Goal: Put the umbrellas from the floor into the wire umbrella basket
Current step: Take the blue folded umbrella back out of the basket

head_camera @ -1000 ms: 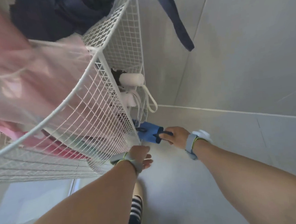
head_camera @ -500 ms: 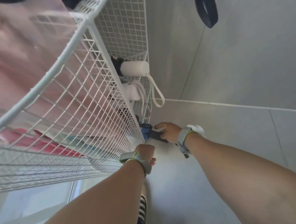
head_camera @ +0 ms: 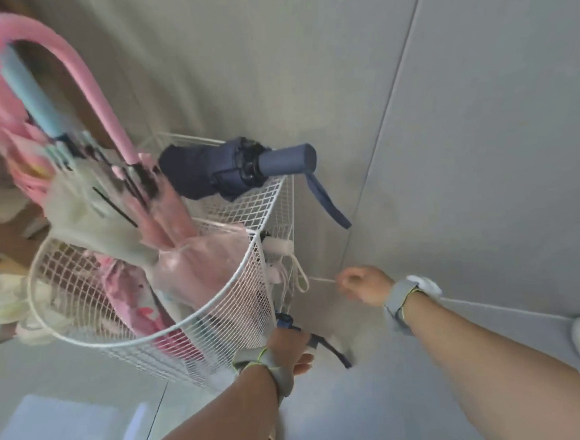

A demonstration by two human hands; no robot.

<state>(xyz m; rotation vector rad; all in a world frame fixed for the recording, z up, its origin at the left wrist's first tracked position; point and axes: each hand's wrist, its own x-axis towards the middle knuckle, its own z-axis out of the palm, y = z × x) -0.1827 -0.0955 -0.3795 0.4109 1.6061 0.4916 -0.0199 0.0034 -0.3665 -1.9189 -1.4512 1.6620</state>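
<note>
My left hand has its grip clamped on a blue folding umbrella low beside the wire umbrella basket, not yet in; my right hand hangs loosely curled, holding nothing. Several umbrellas already stand inside.

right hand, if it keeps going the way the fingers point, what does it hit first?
Probably the white strap loop hanging off the white umbrella handle at the wire basket side. The right hand points left toward it, close by; depth is unclear.

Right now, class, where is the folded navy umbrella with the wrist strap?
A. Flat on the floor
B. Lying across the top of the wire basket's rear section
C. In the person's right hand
B: the navy umbrella lies across the wire basket's top edge, its strap hanging outside.
</note>
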